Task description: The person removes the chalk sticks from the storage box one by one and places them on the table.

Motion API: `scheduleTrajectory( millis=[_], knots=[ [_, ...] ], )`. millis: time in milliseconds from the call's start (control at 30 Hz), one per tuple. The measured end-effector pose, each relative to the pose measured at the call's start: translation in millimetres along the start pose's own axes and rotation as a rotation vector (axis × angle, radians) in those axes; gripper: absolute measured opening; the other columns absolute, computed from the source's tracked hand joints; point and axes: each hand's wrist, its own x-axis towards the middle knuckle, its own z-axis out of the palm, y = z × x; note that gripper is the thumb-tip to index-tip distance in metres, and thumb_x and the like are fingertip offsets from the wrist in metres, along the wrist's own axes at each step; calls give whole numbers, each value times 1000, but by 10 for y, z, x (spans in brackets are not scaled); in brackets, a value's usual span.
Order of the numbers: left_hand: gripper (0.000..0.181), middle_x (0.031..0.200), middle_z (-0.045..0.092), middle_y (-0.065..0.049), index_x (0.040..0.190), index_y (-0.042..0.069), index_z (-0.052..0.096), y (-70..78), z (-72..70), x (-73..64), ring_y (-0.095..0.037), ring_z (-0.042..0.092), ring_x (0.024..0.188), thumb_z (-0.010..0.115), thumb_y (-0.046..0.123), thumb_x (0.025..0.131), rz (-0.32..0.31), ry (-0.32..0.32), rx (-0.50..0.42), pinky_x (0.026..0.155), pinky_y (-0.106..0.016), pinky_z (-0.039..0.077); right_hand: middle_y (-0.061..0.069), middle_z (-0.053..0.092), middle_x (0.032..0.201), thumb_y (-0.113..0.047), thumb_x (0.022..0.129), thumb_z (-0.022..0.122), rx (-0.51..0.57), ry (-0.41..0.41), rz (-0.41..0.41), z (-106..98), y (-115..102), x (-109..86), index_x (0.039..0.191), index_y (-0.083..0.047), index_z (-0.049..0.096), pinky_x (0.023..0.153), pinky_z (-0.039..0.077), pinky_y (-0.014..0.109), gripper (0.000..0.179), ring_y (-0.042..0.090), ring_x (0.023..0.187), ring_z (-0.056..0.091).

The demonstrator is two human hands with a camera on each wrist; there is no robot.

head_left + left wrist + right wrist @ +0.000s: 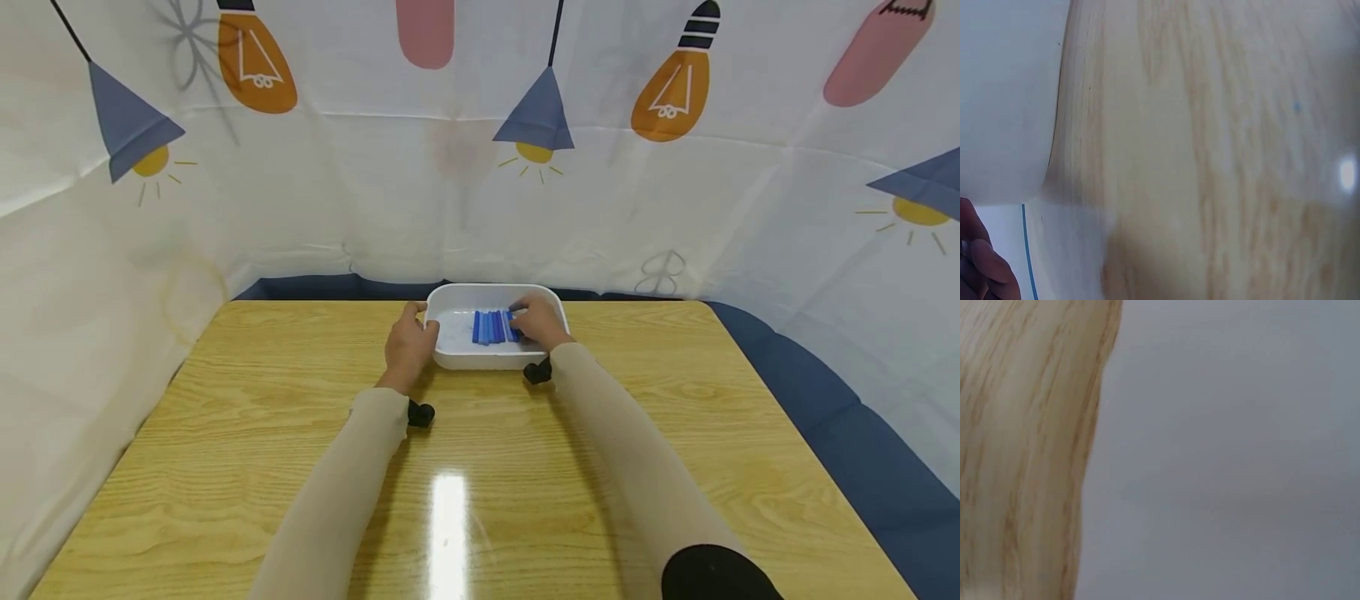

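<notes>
A white rectangular tray (491, 362) with rounded corners stands at the table's far edge. Inside it lies a row of several short sticks (491, 327) in shades of blue, side by side. My left hand (407, 346) holds the tray at its left side, thumb and fingers at the rim; some of its fingers (996, 272) show beside the tray wall in the left wrist view. My right hand (542, 321) reaches over the tray's right side, with thumb and forefinger pinching at the row's right end. Its palm and wrist hide part of that end.
The wood-grain table (480, 450) runs from the tray back toward me, with a bright light reflection in the middle. Behind it hangs a white cloth (450, 217) printed with lamps and bulbs. Dark blue padding (825, 400) borders the table's right edge.
</notes>
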Motion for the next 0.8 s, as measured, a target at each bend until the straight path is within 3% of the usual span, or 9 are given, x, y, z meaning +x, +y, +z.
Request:
scheduleTrajectory(
  millis=[500,800],
  knots=[
    [46,90,55,-6,136,19,47,3,-5,-11,-24,50,74,49,32,92,9,0,-9,62,-33,37,11,61,114,-15,90,64,44,4,105,27,-10,-18,129,-8,55,65,56,31,41,24,83,64],
    [42,89,55,-6,134,20,48,-11,8,0,-24,51,74,50,30,93,13,18,-4,63,-33,37,8,59,115,-15,89,65,77,30,85,8,-44,-84,128,-12,56,68,55,32,40,25,91,61]
  ],
)
